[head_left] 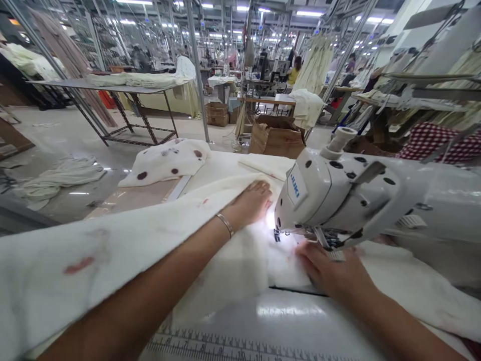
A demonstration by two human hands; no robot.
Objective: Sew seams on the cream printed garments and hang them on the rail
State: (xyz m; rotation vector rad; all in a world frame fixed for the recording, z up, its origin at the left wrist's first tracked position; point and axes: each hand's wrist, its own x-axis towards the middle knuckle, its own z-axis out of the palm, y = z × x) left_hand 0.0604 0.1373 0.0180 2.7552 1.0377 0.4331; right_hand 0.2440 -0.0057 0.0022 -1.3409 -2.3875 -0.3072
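1. Ok so the left hand (250,203) sits flat on the cream padded fabric (225,271), fingers open and together, just pressing, no grip.
2. The right hand (330,271) is flat on that fabric too, fingers slightly spread, right by the foot of the white-grey Juki sewing machine (338,195).
3. The machine head blocks the view on the right.
4. Past the fabric: a white cloth with dark red spots (163,163), and a brown cardboard box (276,135) further off.

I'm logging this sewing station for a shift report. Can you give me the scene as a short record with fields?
Left hand: flat on cream fabric, bangle on wrist
Right hand: flat on the same fabric, beside the needle area
Machine: white Juki sewing machine, lit near the needle
Measure: ruler scale along the near edge
Nearby: dotted white cloth, cardboard box
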